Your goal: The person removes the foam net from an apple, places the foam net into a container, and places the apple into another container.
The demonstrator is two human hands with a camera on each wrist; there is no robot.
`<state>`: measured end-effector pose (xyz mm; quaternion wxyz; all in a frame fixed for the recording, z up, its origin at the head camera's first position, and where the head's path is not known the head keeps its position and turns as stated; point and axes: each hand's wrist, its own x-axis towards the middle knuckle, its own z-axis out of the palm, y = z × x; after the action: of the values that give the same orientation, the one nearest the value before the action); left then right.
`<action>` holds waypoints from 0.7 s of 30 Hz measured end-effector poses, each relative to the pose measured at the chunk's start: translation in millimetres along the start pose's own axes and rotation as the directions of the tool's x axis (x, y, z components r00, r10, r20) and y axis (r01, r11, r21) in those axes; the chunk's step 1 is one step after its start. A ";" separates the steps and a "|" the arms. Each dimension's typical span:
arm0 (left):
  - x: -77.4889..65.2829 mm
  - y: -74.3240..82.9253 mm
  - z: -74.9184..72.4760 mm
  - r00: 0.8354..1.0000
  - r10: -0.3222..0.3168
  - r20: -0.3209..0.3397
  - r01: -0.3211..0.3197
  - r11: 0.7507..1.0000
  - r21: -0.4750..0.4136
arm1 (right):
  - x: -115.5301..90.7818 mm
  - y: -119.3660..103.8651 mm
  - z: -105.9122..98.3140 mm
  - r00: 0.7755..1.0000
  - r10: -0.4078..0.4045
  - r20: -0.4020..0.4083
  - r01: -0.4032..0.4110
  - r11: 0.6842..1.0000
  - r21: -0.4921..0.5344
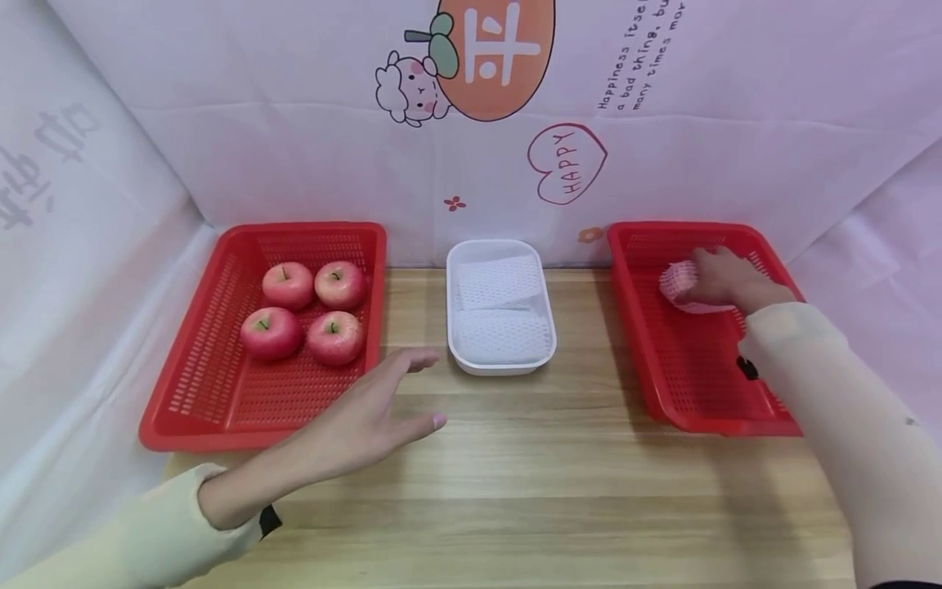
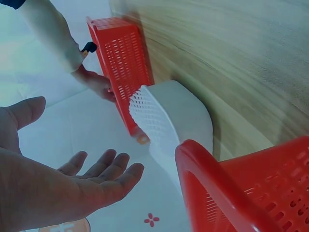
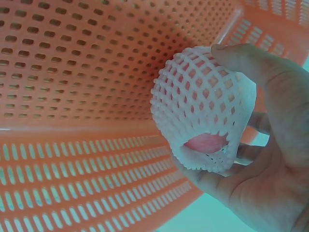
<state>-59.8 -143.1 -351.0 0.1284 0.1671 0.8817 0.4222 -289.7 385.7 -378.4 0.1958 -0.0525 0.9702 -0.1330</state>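
My right hand (image 1: 724, 278) is inside the right red basket (image 1: 680, 425), gripping an apple in a white foam net (image 1: 679, 282). In the right wrist view, fingers and thumb curl round the netted apple (image 3: 198, 106), and a patch of red skin shows through the net's opening. My left hand (image 1: 371, 413) hovers by the front right corner of the left red basket (image 1: 199, 442), fingers and thumb apart, holding nothing. In the left wrist view the left hand (image 2: 82, 183) has its palm bare. Several red apples (image 1: 272, 333) sit in the left basket.
Between the baskets stands a white plastic container (image 1: 500, 370) with flat white foam nets (image 1: 500, 335) in it. All stand on a wooden table (image 1: 515, 491). A white printed cloth (image 1: 331, 164) rises behind and at the sides.
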 end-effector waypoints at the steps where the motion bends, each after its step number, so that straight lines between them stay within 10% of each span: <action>1: -0.2 -0.5 0.3 1.000 0.006 0.001 -0.006 1.000 0.000 | 0.4 -1.4 -0.1 1.000 -0.020 -0.010 0.020 0.999 -0.026; 21: -2.8 0.8 17.6 0.999 -0.006 0.038 0.008 0.998 -0.054 | -32.6 -48.2 -20.9 0.972 -0.216 -0.087 0.181 0.936 -0.302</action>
<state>-50.7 -131.3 -360.9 0.1508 0.1684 0.8678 0.4424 -265.6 349.4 -334.4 0.1132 -0.1705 0.9788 -0.0104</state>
